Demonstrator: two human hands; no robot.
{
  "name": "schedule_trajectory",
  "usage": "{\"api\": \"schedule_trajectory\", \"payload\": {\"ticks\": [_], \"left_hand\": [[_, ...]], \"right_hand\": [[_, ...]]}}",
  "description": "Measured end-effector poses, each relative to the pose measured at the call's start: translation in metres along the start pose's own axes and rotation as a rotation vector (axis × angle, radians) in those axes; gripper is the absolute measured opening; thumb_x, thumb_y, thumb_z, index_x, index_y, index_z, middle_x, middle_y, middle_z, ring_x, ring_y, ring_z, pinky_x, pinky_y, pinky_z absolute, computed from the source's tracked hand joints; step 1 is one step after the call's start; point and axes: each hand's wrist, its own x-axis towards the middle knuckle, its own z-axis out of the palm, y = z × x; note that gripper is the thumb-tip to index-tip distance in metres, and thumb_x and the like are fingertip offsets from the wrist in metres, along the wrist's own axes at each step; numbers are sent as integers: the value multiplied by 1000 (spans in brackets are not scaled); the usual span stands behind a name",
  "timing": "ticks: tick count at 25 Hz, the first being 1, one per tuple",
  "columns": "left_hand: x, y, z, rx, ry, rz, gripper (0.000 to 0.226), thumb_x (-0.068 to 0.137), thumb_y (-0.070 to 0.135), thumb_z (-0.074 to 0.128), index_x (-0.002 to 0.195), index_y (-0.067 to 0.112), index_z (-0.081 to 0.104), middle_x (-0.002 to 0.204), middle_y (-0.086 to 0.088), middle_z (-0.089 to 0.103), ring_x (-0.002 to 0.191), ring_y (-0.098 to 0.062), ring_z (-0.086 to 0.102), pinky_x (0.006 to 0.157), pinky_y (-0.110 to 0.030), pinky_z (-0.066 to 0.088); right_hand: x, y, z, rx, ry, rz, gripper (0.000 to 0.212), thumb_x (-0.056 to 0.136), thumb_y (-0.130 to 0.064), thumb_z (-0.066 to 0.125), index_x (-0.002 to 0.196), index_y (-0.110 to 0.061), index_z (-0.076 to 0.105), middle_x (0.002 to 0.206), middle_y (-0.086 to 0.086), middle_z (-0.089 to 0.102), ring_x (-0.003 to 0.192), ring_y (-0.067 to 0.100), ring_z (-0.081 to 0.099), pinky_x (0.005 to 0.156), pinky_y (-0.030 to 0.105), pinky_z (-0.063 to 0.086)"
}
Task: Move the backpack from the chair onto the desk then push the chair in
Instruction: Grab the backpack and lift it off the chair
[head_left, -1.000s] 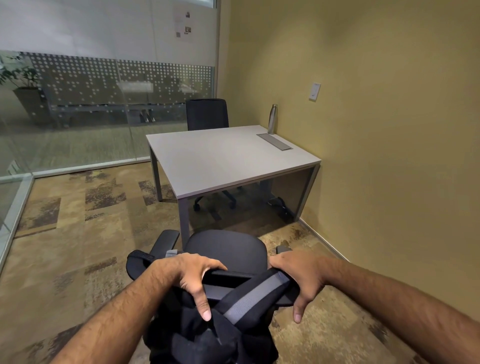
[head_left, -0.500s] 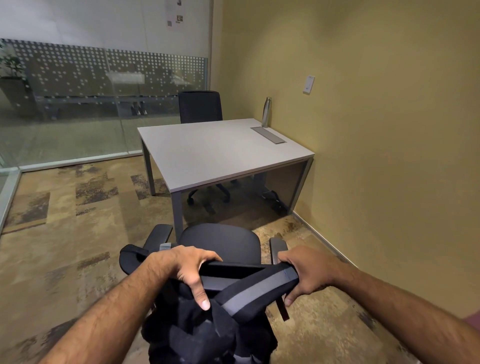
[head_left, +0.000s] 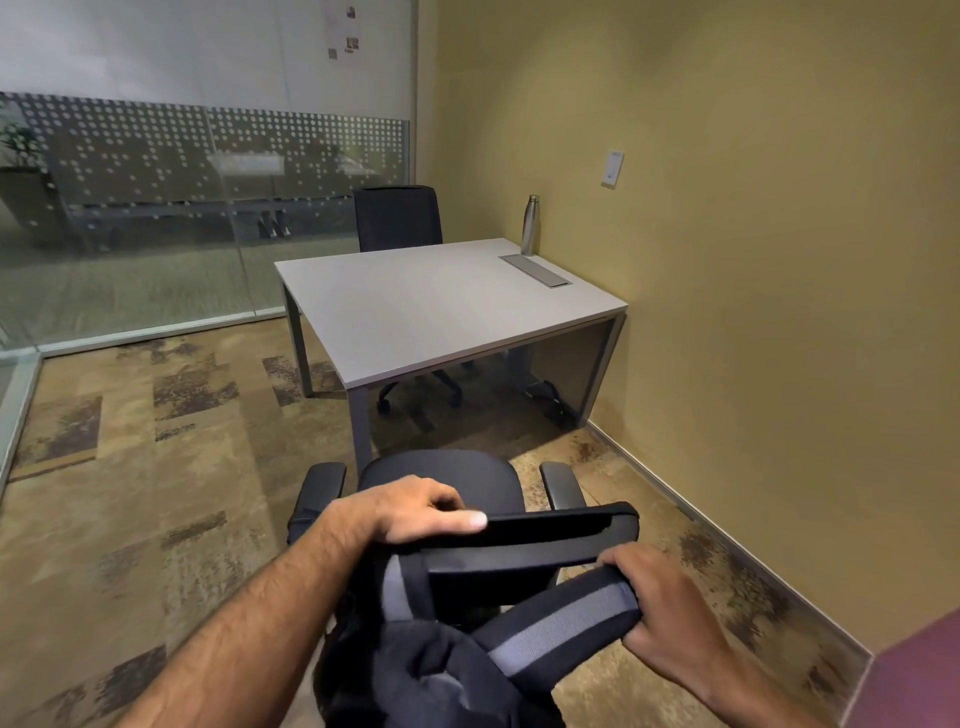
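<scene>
A black office chair (head_left: 447, 475) stands facing the grey desk (head_left: 441, 306), its seat just short of the desk's near edge. A dark backpack (head_left: 426, 670) hangs behind the chair's backrest bar (head_left: 561, 525), close to me at the bottom of the view. My left hand (head_left: 410, 512) is closed over the left end of that bar, thumb lying along it. My right hand (head_left: 660, 608) grips the backpack's grey-striped shoulder strap (head_left: 561, 623), held below and clear of the bar. The other strap (head_left: 395, 587) runs under my left hand.
A second black chair (head_left: 397, 218) sits tucked in at the desk's far side. A steel bottle (head_left: 530, 224) and a grey cable lid (head_left: 535, 270) are at the desk's back right. The yellow wall (head_left: 753, 312) runs close on the right, a glass partition (head_left: 156, 208) on the left.
My right hand has drawn the grey-striped strap off the backrest bar, down and toward me. My left hand has slid onto the top of the bar. The view has shifted slightly left.
</scene>
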Motion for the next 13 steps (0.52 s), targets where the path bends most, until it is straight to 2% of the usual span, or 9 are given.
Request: {"api": "schedule_trajectory", "payload": {"ticks": [2,4,5,6,7,8,9,11,13], "left_hand": [[-2,-23,-12,32,88,-11,85,70,96,36,91,23,72,92,1,73,84,-9,63,84,-37,50],[-2,-43,-18,49,139,9,91,72,97,33,81,13,66,79,-7,68,70,-11,55,76,-38,48],[-2,-48,-16,81,143,37,86,73,95,36,75,13,61,71,-4,61,65,-12,51,71,-37,45],[-2,-50,-14,115,134,61,77,77,91,42,69,15,55,65,0,55,61,-12,47,66,-37,41],[-1,-51,-13,133,129,72,69,81,85,50,65,18,50,62,3,50,58,-12,44,63,-36,38],[0,-52,-13,146,142,79,66,83,80,54,62,17,48,59,3,47,56,-13,41,61,-35,36],[-2,-54,-18,184,181,87,69,84,79,54,59,15,48,56,1,45,54,-15,39,59,-35,35],[-16,-66,-33,340,277,96,81,83,85,43,54,10,46,52,-4,43,49,-19,37,55,-34,33],[-43,-88,-46,459,355,69,83,81,88,30,49,13,42,46,2,40,44,-17,35,50,-33,30]], "right_hand": [[-7,-9,5,-38,32,6,49,60,4,70,100,-23,63,97,-7,65,90,20,61,74,36,52],[-5,-15,12,-175,-1,-73,70,50,1,76,116,-17,65,122,2,66,115,30,58,93,48,51],[0,-17,15,-237,-61,-115,83,50,-1,77,131,-13,61,141,8,58,132,34,48,106,54,42],[6,-19,17,-295,-106,-150,93,56,-4,76,146,-10,48,158,10,41,147,34,31,118,55,26],[13,-22,19,-342,-150,-175,99,65,-8,72,155,-10,33,166,8,25,155,29,16,123,50,10],[18,-23,23,-365,-194,-182,100,71,-11,69,159,-11,22,167,5,19,156,26,11,124,45,1],[21,-25,27,-376,-198,-185,99,71,-12,67,159,-11,22,166,5,25,155,25,18,124,43,0],[20,-27,30,-341,-168,-163,99,61,-12,66,155,-9,33,153,7,45,145,29,39,123,42,5],[21,-31,33,-289,-137,-146,97,55,-11,61,150,-8,43,143,8,55,135,32,50,122,42,11]]}}
